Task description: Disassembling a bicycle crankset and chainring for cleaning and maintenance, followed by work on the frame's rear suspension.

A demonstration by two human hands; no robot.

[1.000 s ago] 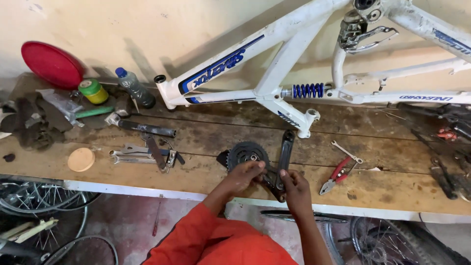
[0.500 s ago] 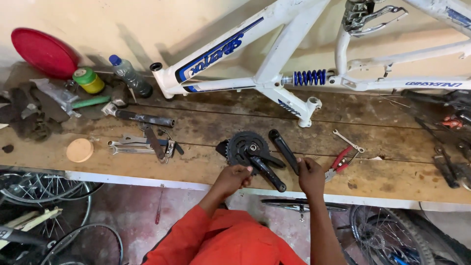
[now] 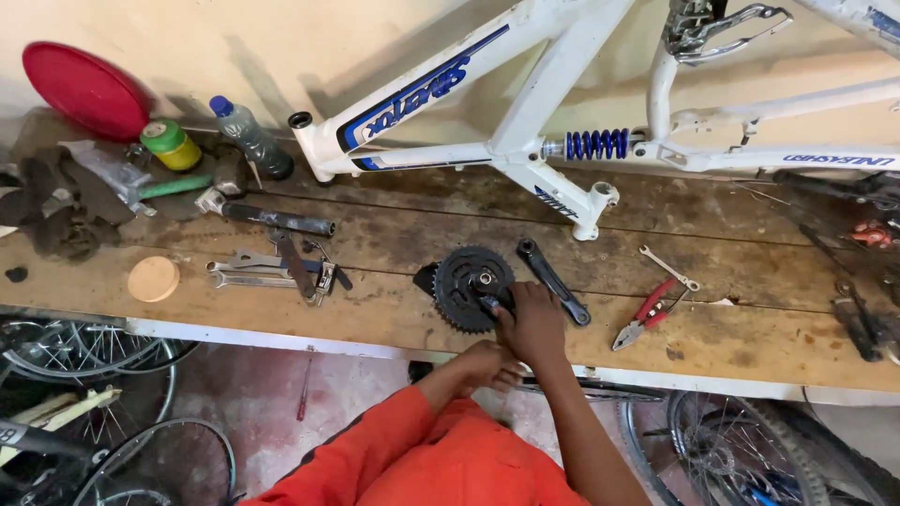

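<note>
A black toothed chainring with its crank [image 3: 466, 286] lies flat on the wooden workbench [image 3: 375, 314] near the front edge. My right hand [image 3: 532, 323] rests on the chainring's near right side, fingers closed over its crank arm. My left hand [image 3: 486, 365] sits lower, at the bench's front edge just below the right hand, with its fingers curled; whether it holds anything is hidden. A separate black crank arm [image 3: 553, 279] lies diagonally just right of the chainring.
A white bicycle frame [image 3: 525, 103] with a blue coil spring [image 3: 595, 143] spans the back. Red-handled pliers [image 3: 645, 320] and a small spanner [image 3: 667, 267] lie right; wrenches [image 3: 272, 272], a tan disc [image 3: 153, 278], bottle [image 3: 248, 136], tin [image 3: 171, 143] and red lid [image 3: 84, 89] left. Wheels [image 3: 741, 450] stand below.
My right hand moved left from beside the loose crank arm onto the chainring's crank. My left hand pulled back off the chainring to the bench edge.
</note>
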